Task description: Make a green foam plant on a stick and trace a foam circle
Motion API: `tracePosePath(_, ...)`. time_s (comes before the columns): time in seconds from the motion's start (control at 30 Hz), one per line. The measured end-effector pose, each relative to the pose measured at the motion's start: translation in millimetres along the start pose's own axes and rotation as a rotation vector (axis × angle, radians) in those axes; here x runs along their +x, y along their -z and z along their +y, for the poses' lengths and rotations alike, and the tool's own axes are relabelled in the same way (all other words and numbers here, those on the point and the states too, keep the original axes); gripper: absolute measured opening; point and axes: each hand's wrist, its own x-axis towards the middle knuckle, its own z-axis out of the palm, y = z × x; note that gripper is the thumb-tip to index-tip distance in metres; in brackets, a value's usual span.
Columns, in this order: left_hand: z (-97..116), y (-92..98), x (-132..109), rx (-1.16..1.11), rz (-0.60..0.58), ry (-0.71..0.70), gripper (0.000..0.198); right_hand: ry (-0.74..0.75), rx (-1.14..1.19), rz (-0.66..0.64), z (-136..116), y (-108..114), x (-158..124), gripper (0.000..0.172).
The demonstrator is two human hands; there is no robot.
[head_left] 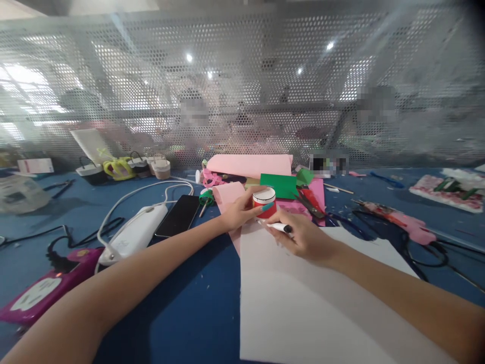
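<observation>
A small red cup-like piece with a white top (264, 196) stands at the far edge of a large white sheet (303, 303). My left hand (242, 208) is wrapped round its left side, with the thumb across the front. In my right hand (299, 233) is a white marker with a black end (280, 227), its tip side pointing left at the sheet just below the red piece. Behind the red piece lies a green sheet (278, 185). Scissors with red handles (312, 202) rest to its right on pink paper.
Left of my hands are a black phone (178, 216), a white power strip (136, 235) and a purple device (49, 290) with cables. A pink glue gun (401, 222) lies at right. Rolled pink paper (250, 164) and small baskets (161, 167) stand near the perforated screen.
</observation>
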Motion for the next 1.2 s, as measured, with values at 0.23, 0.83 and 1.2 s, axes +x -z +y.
tracePosePath(0.23,3,-1.0,1,-0.016,-0.001,0.002,0.055,0.061,-0.076,-0.018,-1,-3,4,0.008)
tracePosePath(0.83,0,0.5,2,-0.002,0.010,0.005,0.056,0.280,-0.215,0.078,3,1,3,0.006)
tracePosePath(1.2,3,-0.3,3,-0.012,-0.002,-0.019,0.054,0.264,-0.138,0.026,16,15,-2,0.007)
